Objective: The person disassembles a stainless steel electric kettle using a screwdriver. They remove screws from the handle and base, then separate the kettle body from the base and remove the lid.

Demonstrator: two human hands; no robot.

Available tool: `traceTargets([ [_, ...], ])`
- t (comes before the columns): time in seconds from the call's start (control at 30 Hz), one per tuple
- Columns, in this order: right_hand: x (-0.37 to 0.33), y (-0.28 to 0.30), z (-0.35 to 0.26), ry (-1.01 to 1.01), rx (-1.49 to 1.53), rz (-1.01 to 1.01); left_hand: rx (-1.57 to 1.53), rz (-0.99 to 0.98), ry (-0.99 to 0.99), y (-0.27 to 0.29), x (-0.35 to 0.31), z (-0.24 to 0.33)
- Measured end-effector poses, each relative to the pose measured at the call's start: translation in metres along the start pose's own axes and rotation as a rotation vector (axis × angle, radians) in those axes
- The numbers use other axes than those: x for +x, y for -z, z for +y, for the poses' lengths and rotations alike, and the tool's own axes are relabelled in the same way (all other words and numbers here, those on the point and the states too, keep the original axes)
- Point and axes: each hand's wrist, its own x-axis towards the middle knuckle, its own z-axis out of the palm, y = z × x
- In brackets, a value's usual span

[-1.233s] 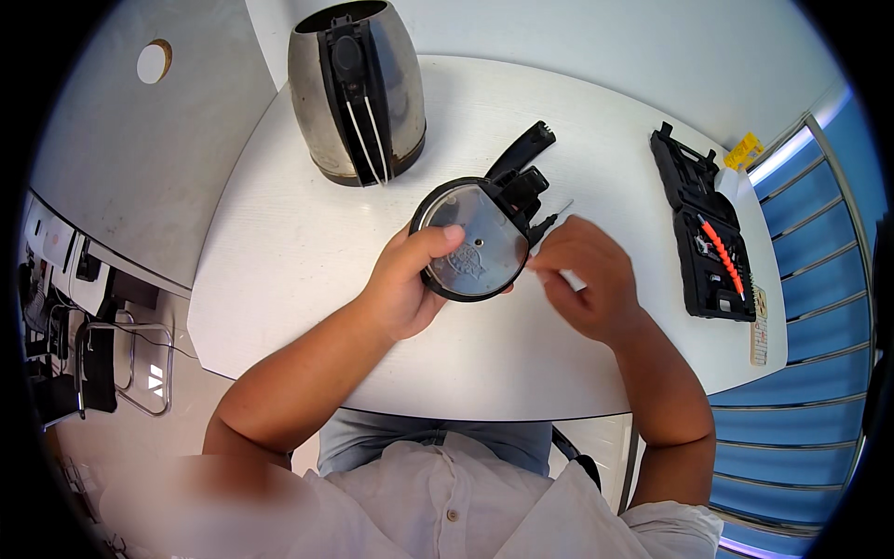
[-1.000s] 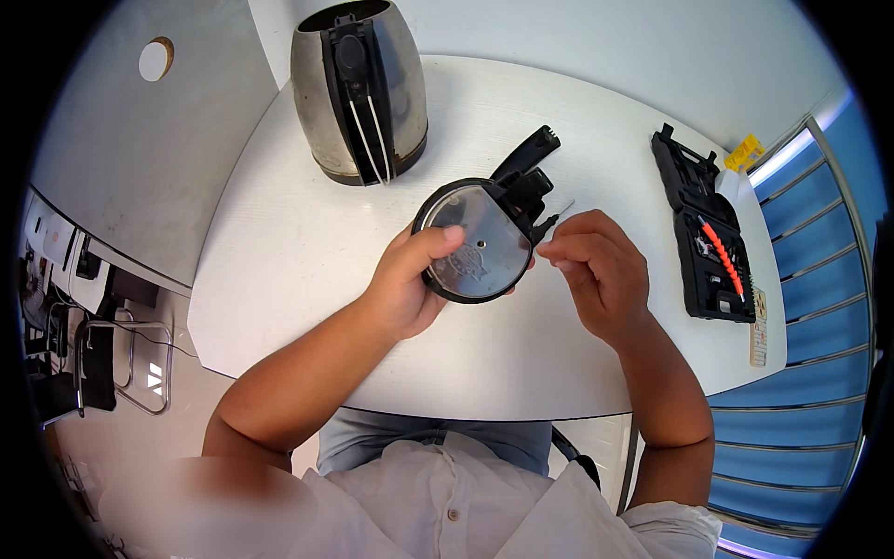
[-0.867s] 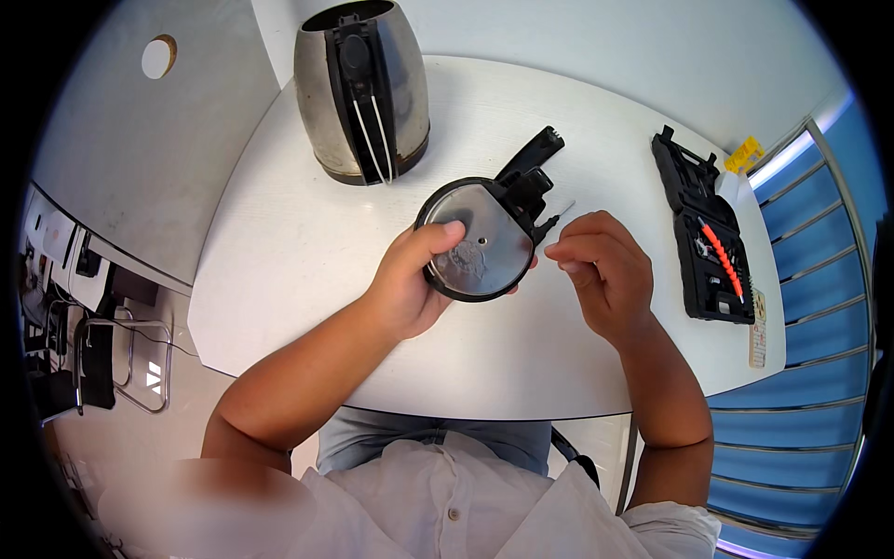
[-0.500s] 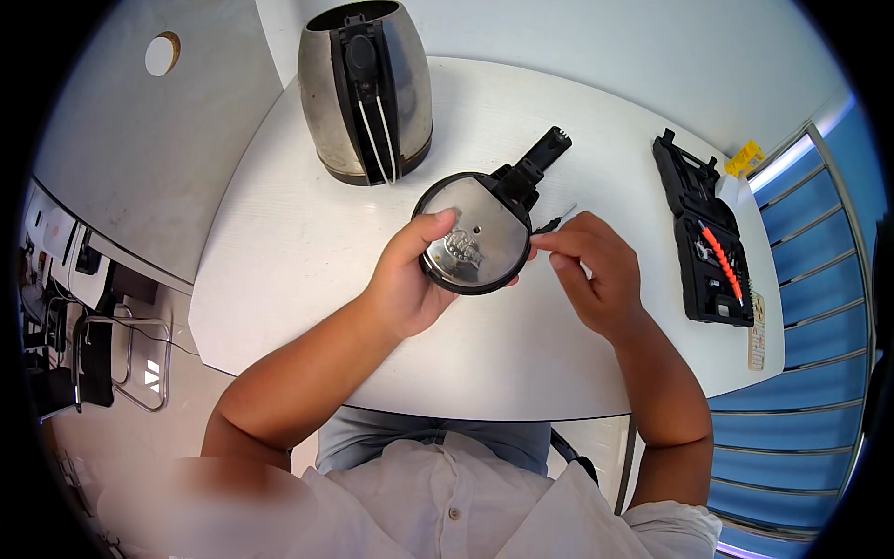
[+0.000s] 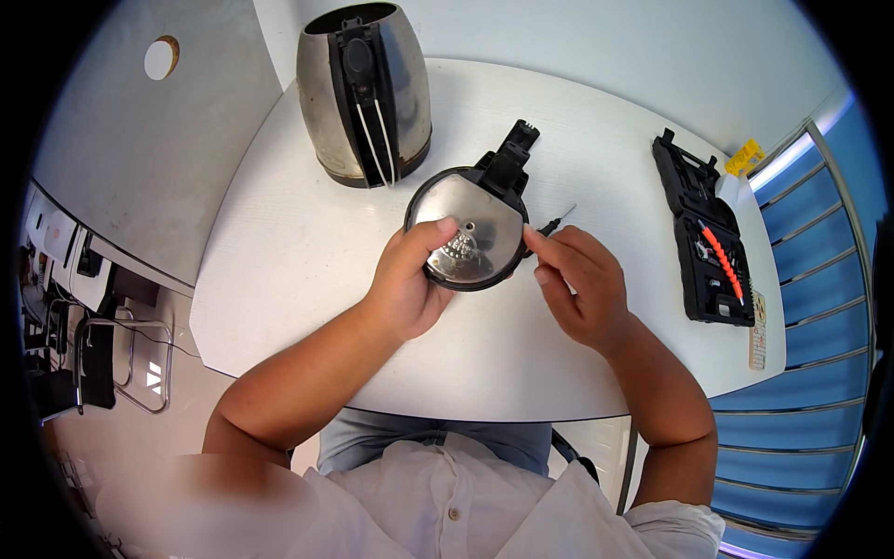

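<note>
A round kettle lid [image 5: 480, 252] with a shiny metal face, a black rim and a black hinge arm [image 5: 507, 168] is held above the table. My left hand [image 5: 410, 279] grips it from the left, thumb on the metal face and fingers underneath. At its right rim is my right hand [image 5: 587, 284], fingers curled and fingertips against the edge. Just beyond those fingers lies a small screwdriver [image 5: 553, 225], its handle partly hidden. The kettle body [image 5: 317, 102], brushed metal with a black handle strip and two loose white wires [image 5: 374, 140], stands lidless at the back left.
On the right of the white table [image 5: 279, 261] an opened black tool case [image 5: 712, 270] holds a red-orange flexible shaft [image 5: 722, 261]. Beside it is a beige strip of small parts [image 5: 758, 335]; behind, a yellow packet [image 5: 744, 157]. A metal railing [image 5: 819, 298] runs past the right edge.
The lid has shifted slightly left, its hinge arm swinging a little more upright. My right hand has moved left and down along with it, fingertips now against the rim.
</note>
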Motion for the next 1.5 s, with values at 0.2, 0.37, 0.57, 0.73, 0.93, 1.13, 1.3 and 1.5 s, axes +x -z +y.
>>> traceTargets([
  [0.2,0.004,0.006,0.007,-0.05,0.038,0.131,0.017,0.017,0.0,0.002,-0.004,-0.005],
  [0.37,0.002,0.004,0.002,-0.181,0.229,0.224,0.039,0.012,-0.017,-0.004,-0.007,-0.001],
  [0.57,0.009,0.004,-0.005,-0.177,0.247,0.188,0.059,0.107,-0.042,-0.011,-0.006,-0.005],
  [0.73,0.042,-0.008,-0.015,-0.089,0.215,0.202,-0.047,0.105,0.034,-0.008,-0.001,-0.001],
  [0.93,0.068,-0.03,-0.024,-0.109,0.013,0.135,-0.098,0.014,0.045,-0.002,0.002,0.003],
  [1.13,0.062,-0.037,-0.02,-0.16,-0.076,0.094,-0.094,0.101,0.03,-0.012,-0.005,0.009],
  [1.3,0.056,-0.042,-0.019,-0.075,-0.265,0.108,-0.065,0.13,0.053,-0.013,-0.005,0.009],
  [1.5,0.057,-0.042,-0.019,0.033,-0.352,0.129,-0.046,0.164,0.064,-0.015,-0.005,0.011],
])
